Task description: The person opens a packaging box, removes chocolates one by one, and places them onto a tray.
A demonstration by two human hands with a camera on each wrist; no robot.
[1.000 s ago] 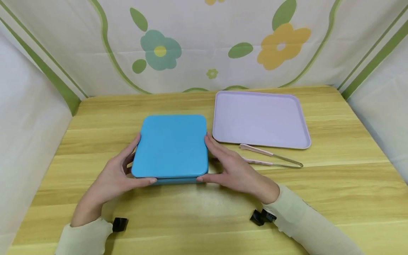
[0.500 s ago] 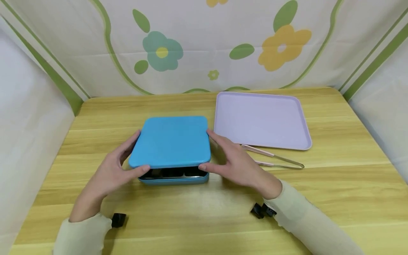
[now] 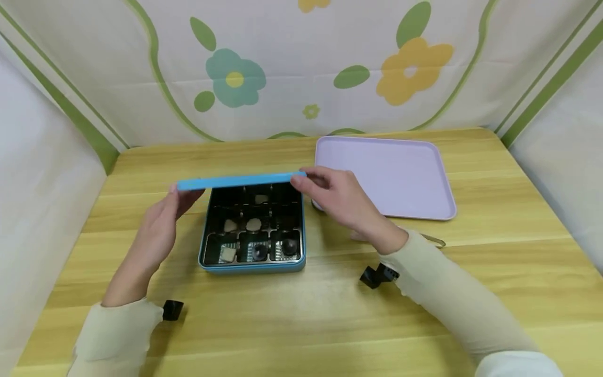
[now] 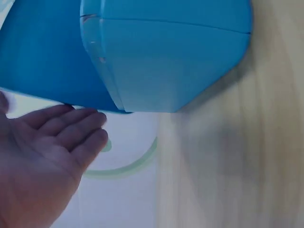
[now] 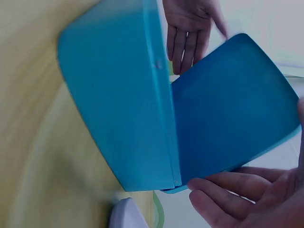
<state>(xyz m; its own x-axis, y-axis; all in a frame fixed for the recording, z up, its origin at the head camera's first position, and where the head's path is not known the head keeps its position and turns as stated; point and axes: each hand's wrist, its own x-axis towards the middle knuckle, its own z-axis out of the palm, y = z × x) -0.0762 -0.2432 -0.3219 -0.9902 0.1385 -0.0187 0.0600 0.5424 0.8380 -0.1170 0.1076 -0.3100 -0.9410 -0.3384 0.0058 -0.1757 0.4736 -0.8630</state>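
– Wood-grain tabletop (image 3: 268,324) is seen under both hands, w/ flowered cloth (image 3: 287,63) behind. What's nearest?
– Blue box (image 3: 252,268), on the wood btwn the hands; its near wall sits closer to the viewer than any fingertip. In its black insert, near row: pale square piece (image 3: 228,255) plus two dark round pieces (image 3: 259,252). Next row back: two pale pieces (image 3: 253,224).
– Fingers?
– R hand (image 3: 336,196): lid corner pinched btwn thumb & fingers. L hand (image 3: 155,230): fingers nearly straight, laid along the lid edge, thumb at the corner.
– And the lid (image 3: 240,180)?
– Held tilted up, spanning from L fingers to R fingers, over the box's far part.
– Step in hand?
– Opening the box, prob. well along. Next, an even lift at both ends seems called for, so the box isn't dragged by its back rim.
– Beyond R fingers?
– Lilac tray (image 3: 414,178), lying flat. Tongs (image 3: 434,240) show just past R forearm, nearer than the tray.
– What's unclear?
– Tongs mostly covered; tray corner hidden by R hand. Back row shaded, one pale piece made out. Whether lid's hinged or loose can't be told.
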